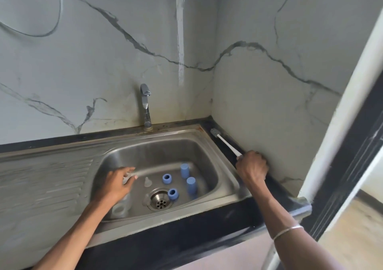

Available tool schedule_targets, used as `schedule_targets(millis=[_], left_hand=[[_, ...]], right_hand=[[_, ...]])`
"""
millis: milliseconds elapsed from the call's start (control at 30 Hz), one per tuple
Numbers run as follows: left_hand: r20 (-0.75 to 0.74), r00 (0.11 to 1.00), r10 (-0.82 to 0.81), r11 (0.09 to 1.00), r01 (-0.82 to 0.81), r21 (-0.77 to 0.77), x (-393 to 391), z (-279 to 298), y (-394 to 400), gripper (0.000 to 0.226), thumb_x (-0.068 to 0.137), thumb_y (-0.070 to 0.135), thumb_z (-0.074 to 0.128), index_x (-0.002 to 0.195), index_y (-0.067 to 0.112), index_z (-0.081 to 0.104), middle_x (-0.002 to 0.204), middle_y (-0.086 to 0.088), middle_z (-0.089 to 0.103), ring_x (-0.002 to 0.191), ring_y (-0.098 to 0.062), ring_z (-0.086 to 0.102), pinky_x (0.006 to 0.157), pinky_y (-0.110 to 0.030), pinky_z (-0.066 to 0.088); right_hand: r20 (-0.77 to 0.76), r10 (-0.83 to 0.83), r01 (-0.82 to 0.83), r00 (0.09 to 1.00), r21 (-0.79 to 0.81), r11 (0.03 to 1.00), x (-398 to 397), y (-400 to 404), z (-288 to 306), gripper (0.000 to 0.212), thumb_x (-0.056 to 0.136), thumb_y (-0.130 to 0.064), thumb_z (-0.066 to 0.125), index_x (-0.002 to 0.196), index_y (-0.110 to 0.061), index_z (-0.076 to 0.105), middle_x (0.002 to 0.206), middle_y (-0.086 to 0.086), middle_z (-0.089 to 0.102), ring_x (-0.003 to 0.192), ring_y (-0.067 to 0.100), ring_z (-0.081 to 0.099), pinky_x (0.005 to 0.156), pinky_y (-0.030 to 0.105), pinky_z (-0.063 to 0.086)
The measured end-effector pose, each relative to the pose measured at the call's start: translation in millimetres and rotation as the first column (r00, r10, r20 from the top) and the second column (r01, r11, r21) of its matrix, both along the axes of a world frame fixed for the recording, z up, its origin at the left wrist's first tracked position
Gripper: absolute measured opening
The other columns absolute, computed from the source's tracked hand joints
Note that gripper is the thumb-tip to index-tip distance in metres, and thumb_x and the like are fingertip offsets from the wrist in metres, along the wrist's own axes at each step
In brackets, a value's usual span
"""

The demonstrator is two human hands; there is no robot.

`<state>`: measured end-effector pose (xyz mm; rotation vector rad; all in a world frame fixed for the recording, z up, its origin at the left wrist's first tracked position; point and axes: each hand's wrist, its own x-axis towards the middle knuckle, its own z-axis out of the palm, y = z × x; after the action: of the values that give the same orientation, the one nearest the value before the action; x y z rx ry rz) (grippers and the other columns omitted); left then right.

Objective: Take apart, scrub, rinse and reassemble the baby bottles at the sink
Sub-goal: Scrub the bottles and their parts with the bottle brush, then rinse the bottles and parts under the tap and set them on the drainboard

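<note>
Right hand (pixel 251 166) fisted on brush (pixel 224 143) handle at sink's (pixel 207 134) 3 o'clock, left hand (pixel 117 183) pinching something clear, can't tell what — loose teat (pixel 147 182) by drain (pixel 160 201) at 6 could wash in.

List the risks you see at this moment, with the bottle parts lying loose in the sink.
The small clear teat lies close to the open drain; running water might push it onto the strainer. The right hand grips only the brush handle's end, so it may slip. The left hand blurs; it might knock a bottle.
</note>
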<state>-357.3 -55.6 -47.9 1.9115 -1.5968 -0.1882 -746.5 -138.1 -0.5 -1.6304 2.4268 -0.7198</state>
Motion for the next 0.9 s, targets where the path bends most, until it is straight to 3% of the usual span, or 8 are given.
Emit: schedule_targets(millis=[100, 267, 400, 600, 833, 900], left_hand=[[0.055, 0.998, 0.026, 0.999, -0.028, 0.034, -3.5, 3.3, -0.4, 0.040, 0.096, 0.030, 0.063, 0.132, 0.013, 0.064, 0.128, -0.010, 0.067, 0.106, -0.031, 0.068, 0.094, -0.037, 0.051], [0.092, 0.996, 0.005, 0.999, -0.008, 0.039, -10.1, 10.1, 5.4, 0.046, 0.102, 0.032, 0.051, 0.142, 0.007, 0.054, 0.141, -0.012, 0.056, 0.121, -0.032, 0.061, 0.101, -0.037, 0.047], [0.079, 0.997, 0.011, 0.999, -0.014, 0.044, -15.4, 17.2, 9.9, 0.049, 0.105, 0.035, 0.042, 0.144, 0.007, 0.050, 0.136, -0.014, 0.061, 0.111, -0.033, 0.067, 0.098, -0.039, 0.049], [0.038, 0.999, 0.033, 0.998, -0.035, 0.060, -14.0, 19.3, 19.8, 0.052, 0.105, 0.040, 0.040, 0.147, 0.009, 0.047, 0.135, -0.015, 0.062, 0.113, -0.033, 0.065, 0.099, -0.041, 0.050], [0.033, 0.997, 0.072, 0.995, -0.074, 0.066, -6.8, 20.8, 22.6, 0.050, 0.105, 0.035, 0.045, 0.147, 0.008, 0.046, 0.121, -0.019, 0.068, 0.104, -0.032, 0.068, 0.091, -0.038, 0.053], [0.032, 0.996, 0.080, 0.994, -0.082, 0.070, -5.0, 21.1, 22.1, 0.050, 0.104, 0.032, 0.048, 0.147, 0.008, 0.045, 0.127, -0.018, 0.066, 0.112, -0.033, 0.065, 0.096, -0.037, 0.049]], right_hand=[[-0.078, 0.023, -0.024, 0.997, -0.012, 1.000, -2.7, 0.8, -4.3, 0.033, 0.095, -0.029, 0.055, 0.115, -0.005, 0.065, 0.118, 0.016, 0.063, 0.109, 0.038, 0.061, 0.088, 0.041, 0.051], [-0.113, 0.053, -0.056, 0.992, -0.016, 0.998, -4.1, -0.8, -9.0, 0.038, 0.093, -0.036, 0.058, 0.117, -0.007, 0.064, 0.119, 0.015, 0.061, 0.110, 0.038, 0.060, 0.090, 0.042, 0.050], [-0.169, 0.050, -0.057, 0.984, -0.036, 0.998, -5.4, -1.1, -12.3, 0.039, 0.090, -0.040, 0.060, 0.114, -0.010, 0.067, 0.116, 0.013, 0.063, 0.108, 0.037, 0.061, 0.093, 0.041, 0.048], [-0.290, 0.037, -0.075, 0.956, -0.119, 0.990, 1.4, 5.4, -12.5, 0.037, 0.086, -0.039, 0.062, 0.113, -0.014, 0.067, 0.115, 0.014, 0.062, 0.108, 0.035, 0.054, 0.096, 0.043, 0.044], [-0.236, 0.163, -0.216, 0.958, -0.217, 0.952, 19.0, 10.6, -13.9, 0.035, 0.077, -0.011, 0.059, 0.111, -0.005, 0.068, 0.106, 0.020, 0.063, 0.099, 0.040, 0.056, 0.087, 0.043, 0.046], [-0.225, 0.217, -0.266, 0.950, -0.216, 0.939, 29.9, 10.4, -18.2, 0.039, 0.077, -0.007, 0.059, 0.116, -0.004, 0.067, 0.111, 0.023, 0.062, 0.103, 0.043, 0.056, 0.091, 0.045, 0.045]])
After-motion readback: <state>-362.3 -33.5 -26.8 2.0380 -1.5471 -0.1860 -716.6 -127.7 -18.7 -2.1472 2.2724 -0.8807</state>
